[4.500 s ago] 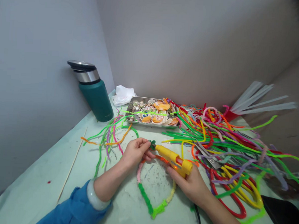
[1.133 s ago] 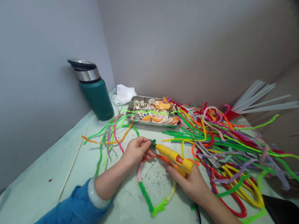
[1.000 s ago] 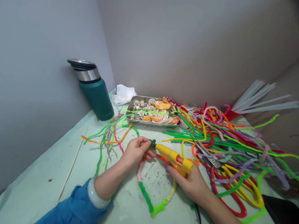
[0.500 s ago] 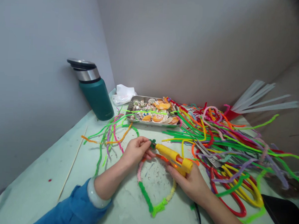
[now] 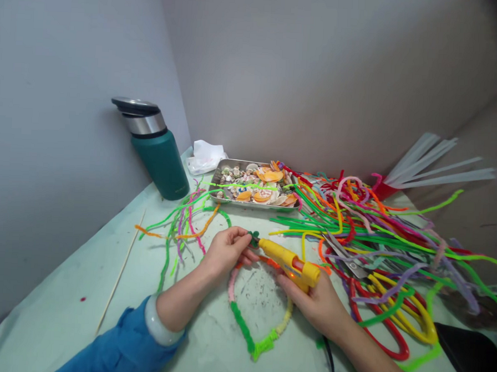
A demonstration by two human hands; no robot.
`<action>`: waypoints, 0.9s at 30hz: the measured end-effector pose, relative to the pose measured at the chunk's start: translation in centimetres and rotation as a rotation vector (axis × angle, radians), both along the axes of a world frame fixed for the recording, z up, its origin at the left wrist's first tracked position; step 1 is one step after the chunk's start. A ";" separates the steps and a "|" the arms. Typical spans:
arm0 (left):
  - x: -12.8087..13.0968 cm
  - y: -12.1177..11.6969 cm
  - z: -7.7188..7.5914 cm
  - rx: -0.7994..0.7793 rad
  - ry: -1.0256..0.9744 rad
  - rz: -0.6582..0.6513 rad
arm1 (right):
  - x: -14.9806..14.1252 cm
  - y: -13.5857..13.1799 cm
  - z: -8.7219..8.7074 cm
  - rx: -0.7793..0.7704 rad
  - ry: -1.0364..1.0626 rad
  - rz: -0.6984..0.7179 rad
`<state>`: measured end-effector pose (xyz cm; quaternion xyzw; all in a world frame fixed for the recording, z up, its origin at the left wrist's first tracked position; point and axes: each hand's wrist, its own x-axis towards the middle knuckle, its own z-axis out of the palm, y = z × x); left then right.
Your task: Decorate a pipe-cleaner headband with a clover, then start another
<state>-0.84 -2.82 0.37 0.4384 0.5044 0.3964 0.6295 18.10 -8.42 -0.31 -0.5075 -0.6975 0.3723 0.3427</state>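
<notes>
My right hand (image 5: pixel 315 306) is closed round a yellow glue gun (image 5: pixel 288 262), whose nozzle touches a small green pipe-cleaner piece (image 5: pixel 253 239). My left hand (image 5: pixel 226 251) pinches that green piece at the top of a multicoloured pipe-cleaner ring (image 5: pixel 252 330) that lies on the table below both hands. The gun's black cord (image 5: pixel 328 365) runs toward the near edge.
A teal flask (image 5: pixel 158 153) stands at the back left by the wall. A metal tray (image 5: pixel 233 166) of shells sits behind the hands, a white tissue (image 5: pixel 206 156) beside it. A big heap of pipe cleaners (image 5: pixel 379 237) with scissors (image 5: pixel 345 256) fills the right. A wooden stick (image 5: pixel 119 276) lies left.
Nothing has visibly moved; both hands hold the same pose with the glue gun's nozzle on the green piece.
</notes>
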 end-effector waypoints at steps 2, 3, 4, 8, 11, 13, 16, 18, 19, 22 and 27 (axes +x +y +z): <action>0.0 0.0 0.0 -0.002 -0.001 -0.004 | 0.0 0.0 0.1 0.002 0.000 0.003; 0.0 0.0 0.0 -0.002 -0.003 -0.004 | 0.0 0.0 0.1 0.004 -0.004 0.003; 0.0 0.0 -0.1 0.000 -0.007 -0.004 | 0.0 0.0 0.0 0.004 -0.010 0.002; -0.1 0.0 -0.2 0.005 -0.007 -0.006 | 0.0 0.0 -0.1 -0.004 -0.019 0.000; -0.1 0.0 -0.1 0.005 0.001 -0.008 | 0.0 0.0 -0.1 -0.006 -0.010 -0.004; -0.1 0.0 -0.1 0.004 0.004 -0.007 | 0.0 0.0 0.0 -0.007 -0.007 -0.007; -0.1 0.0 0.0 0.008 0.005 -0.014 | 0.0 0.1 -0.1 -0.012 -0.005 -0.005; -0.1 0.0 -0.1 0.014 0.004 -0.021 | 0.0 0.1 -0.2 -0.016 -0.006 -0.007; -0.1 0.0 -0.1 0.016 0.003 -0.023 | 0.0 0.1 -0.2 -0.017 -0.009 -0.009; -0.1 -0.1 0.0 0.015 0.000 -0.023 | 0.1 0.1 -0.2 -0.011 -0.022 -0.014; 0.1 -0.1 0.4 -0.001 -0.002 -0.014 | 0.0 0.1 -0.1 -0.002 -0.003 -0.009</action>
